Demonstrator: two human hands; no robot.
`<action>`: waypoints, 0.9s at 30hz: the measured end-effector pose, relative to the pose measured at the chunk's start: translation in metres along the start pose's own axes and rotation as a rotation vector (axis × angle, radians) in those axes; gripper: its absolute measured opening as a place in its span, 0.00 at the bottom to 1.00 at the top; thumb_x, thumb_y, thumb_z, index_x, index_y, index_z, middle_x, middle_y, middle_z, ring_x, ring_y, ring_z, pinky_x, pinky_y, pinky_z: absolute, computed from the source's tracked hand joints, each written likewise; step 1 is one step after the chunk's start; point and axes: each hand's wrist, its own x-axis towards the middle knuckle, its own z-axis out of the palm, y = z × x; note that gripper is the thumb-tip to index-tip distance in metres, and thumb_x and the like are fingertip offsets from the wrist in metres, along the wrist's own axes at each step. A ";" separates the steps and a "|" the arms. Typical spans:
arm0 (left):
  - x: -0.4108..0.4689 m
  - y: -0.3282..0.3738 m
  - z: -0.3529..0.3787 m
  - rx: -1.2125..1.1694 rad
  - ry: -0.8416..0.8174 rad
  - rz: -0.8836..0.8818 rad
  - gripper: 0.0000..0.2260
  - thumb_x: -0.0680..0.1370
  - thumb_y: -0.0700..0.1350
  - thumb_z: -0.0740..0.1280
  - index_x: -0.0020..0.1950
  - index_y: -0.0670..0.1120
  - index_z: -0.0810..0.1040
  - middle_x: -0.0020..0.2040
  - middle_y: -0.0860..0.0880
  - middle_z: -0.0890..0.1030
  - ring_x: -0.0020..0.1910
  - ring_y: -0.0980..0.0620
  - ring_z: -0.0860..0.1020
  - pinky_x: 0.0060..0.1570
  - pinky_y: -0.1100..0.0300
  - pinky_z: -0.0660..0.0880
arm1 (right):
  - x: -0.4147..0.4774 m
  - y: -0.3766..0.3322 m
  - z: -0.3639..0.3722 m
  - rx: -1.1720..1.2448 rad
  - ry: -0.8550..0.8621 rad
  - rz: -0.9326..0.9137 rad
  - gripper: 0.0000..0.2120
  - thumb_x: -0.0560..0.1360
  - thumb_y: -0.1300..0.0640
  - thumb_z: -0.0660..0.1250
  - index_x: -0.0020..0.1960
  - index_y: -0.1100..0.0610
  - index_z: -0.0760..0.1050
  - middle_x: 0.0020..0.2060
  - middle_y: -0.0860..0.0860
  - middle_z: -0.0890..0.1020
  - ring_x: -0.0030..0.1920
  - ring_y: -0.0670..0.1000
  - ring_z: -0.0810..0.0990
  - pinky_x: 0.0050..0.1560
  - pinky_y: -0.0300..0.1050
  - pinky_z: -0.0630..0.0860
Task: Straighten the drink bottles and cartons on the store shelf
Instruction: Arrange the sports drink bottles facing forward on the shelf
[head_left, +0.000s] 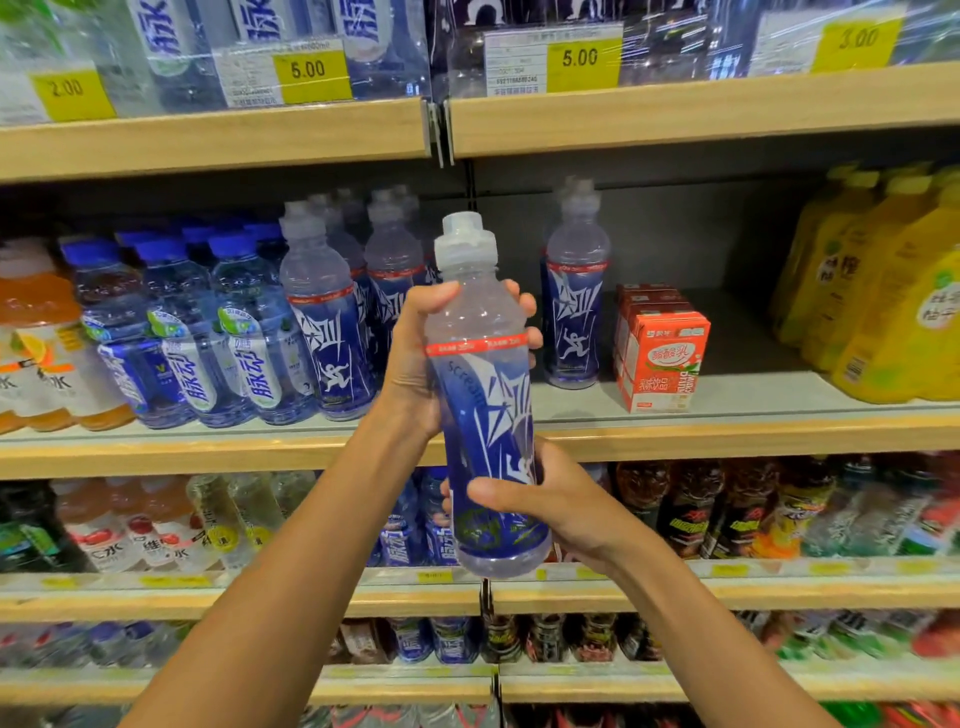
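1. One bottle (485, 405) in hand, held in front of the shelf (727, 431), clear of it, roughly upright with a slight lean.
2. Left hand (415, 358) wrapped round the bottle's upper body, fingers closed on it; right hand (550, 499) closed round its lower part, thumb across the front.
3. Behind the grip: one matching bottle (574, 306) stands alone just right of it; a cluster of the same kind (332, 332) stands left, at least four caps visible, the rear ones blurred and hard to count.
4. Right of the grip: red cartons (662, 358) in a row running back, front one clear, those behind mostly hidden. Further right, yellow bottles (883, 301), cut off by the frame edge.
5. Held bottle: clear plastic, pale translucent sports cap, thin red band, deep blue label with white angular lettering; small print illegible.
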 end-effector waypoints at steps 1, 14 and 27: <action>0.001 -0.002 -0.001 0.003 -0.019 -0.015 0.24 0.57 0.53 0.79 0.47 0.42 0.82 0.45 0.46 0.81 0.39 0.48 0.80 0.42 0.59 0.78 | 0.000 0.001 0.003 -0.041 0.063 -0.018 0.22 0.59 0.52 0.78 0.51 0.52 0.77 0.45 0.50 0.86 0.47 0.50 0.84 0.49 0.41 0.80; -0.011 -0.025 -0.048 1.292 0.327 0.160 0.10 0.79 0.46 0.66 0.55 0.42 0.79 0.50 0.48 0.83 0.51 0.51 0.80 0.52 0.56 0.76 | 0.013 -0.003 -0.040 -0.246 0.520 -0.296 0.16 0.66 0.62 0.77 0.50 0.52 0.76 0.39 0.40 0.85 0.40 0.41 0.83 0.38 0.32 0.76; -0.021 -0.055 -0.131 2.322 -0.226 0.351 0.19 0.79 0.54 0.56 0.56 0.41 0.77 0.53 0.44 0.79 0.47 0.46 0.78 0.42 0.55 0.77 | 0.054 0.021 -0.090 -0.409 0.750 -0.312 0.27 0.66 0.54 0.77 0.62 0.56 0.72 0.54 0.49 0.81 0.53 0.46 0.81 0.51 0.39 0.79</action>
